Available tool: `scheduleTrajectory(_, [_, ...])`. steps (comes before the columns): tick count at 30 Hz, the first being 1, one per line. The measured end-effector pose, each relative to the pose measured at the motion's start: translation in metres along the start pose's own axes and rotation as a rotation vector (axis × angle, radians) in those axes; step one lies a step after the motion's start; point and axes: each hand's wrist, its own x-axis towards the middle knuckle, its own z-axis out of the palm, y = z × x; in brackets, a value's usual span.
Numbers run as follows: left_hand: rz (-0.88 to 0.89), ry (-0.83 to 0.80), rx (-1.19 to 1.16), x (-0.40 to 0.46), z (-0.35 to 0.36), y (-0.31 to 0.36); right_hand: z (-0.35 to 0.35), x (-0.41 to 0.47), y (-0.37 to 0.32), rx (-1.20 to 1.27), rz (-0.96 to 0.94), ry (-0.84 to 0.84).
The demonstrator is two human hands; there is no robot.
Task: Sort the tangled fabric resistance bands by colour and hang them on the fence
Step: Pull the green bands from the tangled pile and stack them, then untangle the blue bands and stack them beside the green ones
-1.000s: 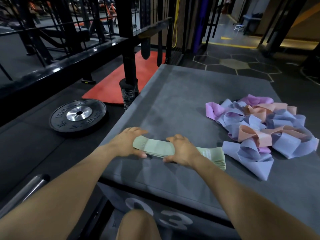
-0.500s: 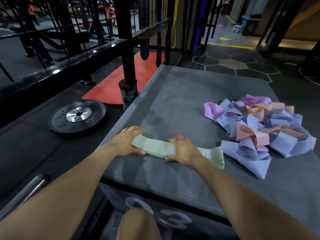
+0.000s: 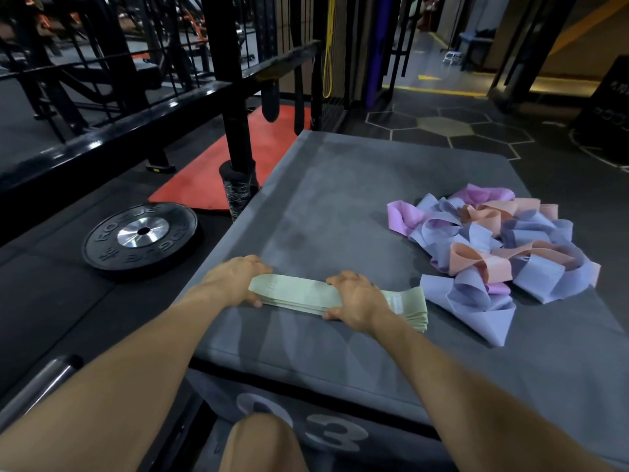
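Note:
A flat stack of pale green bands (image 3: 299,294) lies near the front edge of the grey padded box (image 3: 357,185). My left hand (image 3: 235,279) grips the stack's left end, thumb on its near edge. My right hand (image 3: 355,298) holds the stack's middle, fingers curled over the far edge and thumb on the near one. To the right lies a tangled heap of lilac, pink and peach bands (image 3: 493,247). The black metal fence (image 3: 143,120) runs along the left, behind the box.
A black weight plate (image 3: 141,235) lies on the floor left of the box. A red mat (image 3: 238,158) sits behind it by a black post (image 3: 238,141). A steel bar end (image 3: 37,386) pokes in at lower left. My knee (image 3: 262,444) is below the box front.
Both hands have stayed on the green stack; the right hand has slid slightly along it. The heap has not moved.

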Motion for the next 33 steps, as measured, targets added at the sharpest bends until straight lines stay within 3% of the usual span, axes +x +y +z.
scheduleTrajectory(3, [-0.051, -0.023, -0.023, -0.001, -0.002, 0.004, 0.000, 0.001, 0.000, 0.002, -0.002, -0.002])
scheduleTrajectory(6, [-0.087, -0.022, 0.099, -0.005, -0.009, 0.017, -0.004, -0.002, 0.000, 0.013, -0.019, -0.016])
scheduleTrajectory(13, [0.018, 0.087, 0.012, -0.009, -0.024, 0.069, -0.017, -0.023, 0.025, 0.072, -0.013, 0.121])
scheduleTrajectory(23, [0.173, 0.172, -0.223, 0.018, -0.014, 0.204, -0.061, -0.075, 0.120, -0.044, 0.123, 0.391])
scheduleTrajectory(33, [0.247, 0.240, -0.283, 0.067, -0.027, 0.320, -0.101, -0.102, 0.234, 0.150, 0.259, 0.485])
